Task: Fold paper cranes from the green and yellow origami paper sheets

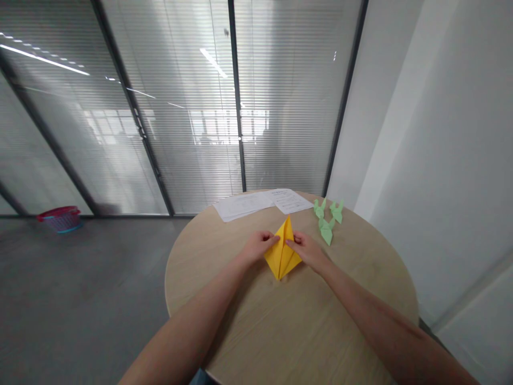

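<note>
The yellow folded paper (pixel 274 262) is over the middle of the round desk (pixel 296 326). Left hand (pixel 256 247) and right hand (pixel 310 251) pinch opposite sides, thumbs on top, apparently steadying the folds. Green origami figures (pixel 326 233) and printed sheets (pixel 290 201) sit farther, presumably clear of handling.

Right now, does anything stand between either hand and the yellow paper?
Nothing visible does: the left hand and right hand both hold the yellow paper directly. The green paper figures sit apart, beyond.

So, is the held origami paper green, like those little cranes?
No, the folded origami paper is yellow, whereas the three origami cranes are pale green.
</note>
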`<state>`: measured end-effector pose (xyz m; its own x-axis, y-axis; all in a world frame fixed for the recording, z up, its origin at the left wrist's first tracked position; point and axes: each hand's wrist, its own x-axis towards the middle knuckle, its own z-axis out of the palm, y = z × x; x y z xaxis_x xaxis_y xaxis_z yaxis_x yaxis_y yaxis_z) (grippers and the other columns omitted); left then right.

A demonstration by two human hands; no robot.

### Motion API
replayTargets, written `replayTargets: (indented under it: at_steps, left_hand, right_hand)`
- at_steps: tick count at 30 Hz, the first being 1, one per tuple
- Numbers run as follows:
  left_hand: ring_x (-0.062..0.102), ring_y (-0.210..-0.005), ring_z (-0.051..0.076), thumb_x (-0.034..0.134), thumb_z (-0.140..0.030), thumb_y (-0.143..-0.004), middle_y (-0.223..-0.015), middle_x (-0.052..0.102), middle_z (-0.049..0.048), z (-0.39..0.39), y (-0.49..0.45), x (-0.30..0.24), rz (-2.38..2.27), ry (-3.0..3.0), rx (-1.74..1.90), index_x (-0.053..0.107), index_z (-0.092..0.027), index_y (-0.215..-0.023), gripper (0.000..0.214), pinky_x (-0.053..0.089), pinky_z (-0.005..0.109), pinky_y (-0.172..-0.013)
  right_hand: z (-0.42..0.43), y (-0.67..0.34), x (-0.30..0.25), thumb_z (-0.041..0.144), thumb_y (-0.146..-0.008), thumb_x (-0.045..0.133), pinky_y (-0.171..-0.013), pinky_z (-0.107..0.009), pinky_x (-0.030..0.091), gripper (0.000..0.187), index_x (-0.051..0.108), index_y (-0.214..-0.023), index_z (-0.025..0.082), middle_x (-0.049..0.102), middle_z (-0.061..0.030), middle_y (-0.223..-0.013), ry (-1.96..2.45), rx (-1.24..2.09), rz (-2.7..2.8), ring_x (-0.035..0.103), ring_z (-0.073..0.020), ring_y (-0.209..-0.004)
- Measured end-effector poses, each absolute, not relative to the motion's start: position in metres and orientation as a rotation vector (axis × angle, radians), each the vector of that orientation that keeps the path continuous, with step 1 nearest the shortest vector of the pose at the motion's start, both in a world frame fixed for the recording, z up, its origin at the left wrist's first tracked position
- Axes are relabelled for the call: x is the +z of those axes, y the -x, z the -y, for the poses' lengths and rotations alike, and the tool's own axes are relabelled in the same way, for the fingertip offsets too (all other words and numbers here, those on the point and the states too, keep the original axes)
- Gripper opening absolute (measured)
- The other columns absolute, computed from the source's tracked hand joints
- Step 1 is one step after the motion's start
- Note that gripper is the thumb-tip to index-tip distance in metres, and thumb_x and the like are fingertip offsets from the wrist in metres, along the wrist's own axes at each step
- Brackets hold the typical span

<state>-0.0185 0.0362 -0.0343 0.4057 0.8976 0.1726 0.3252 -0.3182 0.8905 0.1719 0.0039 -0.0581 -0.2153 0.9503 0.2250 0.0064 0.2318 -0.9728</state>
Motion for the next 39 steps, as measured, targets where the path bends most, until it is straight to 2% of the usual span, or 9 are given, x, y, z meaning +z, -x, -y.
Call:
replayTargets:
  at_steps: [8, 14, 22, 32, 39]
  left_hand:
    - [0.055, -0.065, 0.014, 0.065, -0.046, -0.075, -0.079, 0.066, 0.0052, -0.036, 0.02, -0.032, -0.897, -1.823, 0.954, 0.068, -0.013, -0.086, 0.035, 0.041, 0.026, -0.06]
    - [0.05, -0.057, 0.011, 0.072, -0.047, -0.068, -0.068, 0.061, 0.0019, -0.033, 0.021, -0.027, -0.844, -1.661, 0.928, 0.067, -0.012, -0.079, 0.037, 0.038, 0.023, -0.054]
    - [0.055, -0.058, 0.012, 0.075, -0.046, -0.067, -0.068, 0.063, 0.0035, -0.028, 0.02, -0.023, -0.81, -1.535, 0.977, 0.067, -0.012, -0.078, 0.037, 0.043, 0.026, -0.057]
    - [0.051, -0.054, 0.011, 0.063, -0.05, -0.076, -0.06, 0.054, -0.0005, -0.033, 0.019, -0.027, -0.911, -1.648, 1.056, 0.059, -0.015, -0.071, 0.036, 0.043, 0.024, -0.053]
    - [0.055, -0.063, 0.013, 0.06, -0.048, -0.08, -0.08, 0.064, 0.0037, -0.028, 0.018, -0.023, -0.908, -1.747, 0.963, 0.064, -0.014, -0.1, 0.04, 0.044, 0.024, -0.057]
  right_hand:
    - [0.003, -0.176, -0.053, 0.044, -0.076, 0.068, -0.082, -0.037, 0.051, 0.039, 0.066, -0.105, 0.018, 0.071, -0.008, -0.104, 0.926, 1.323, 1.566, 0.068, -0.0237, -0.091]
    - [0.006, -0.176, -0.052, 0.047, -0.075, 0.069, -0.08, -0.036, 0.05, 0.042, 0.068, -0.103, 0.016, 0.072, -0.008, -0.1, 0.946, 1.416, 1.668, 0.068, -0.024, -0.089]
    - [0.01, -0.175, -0.052, 0.046, -0.075, 0.07, -0.069, -0.03, 0.049, 0.036, 0.069, -0.098, 0.017, 0.072, -0.0057, -0.092, 0.923, 1.499, 1.751, 0.067, -0.0215, -0.078]
    - [0.011, -0.174, -0.054, 0.05, -0.082, 0.06, -0.064, -0.028, 0.047, 0.036, 0.069, -0.097, 0.018, 0.071, -0.0046, -0.09, 0.999, 1.406, 1.829, 0.065, -0.0201, -0.073]
    - [0.003, -0.174, -0.053, 0.048, -0.084, 0.055, -0.062, -0.026, 0.043, 0.037, 0.068, -0.093, 0.015, 0.07, -0.0047, -0.084, 1.119, 1.116, 1.713, 0.061, -0.0193, -0.072]
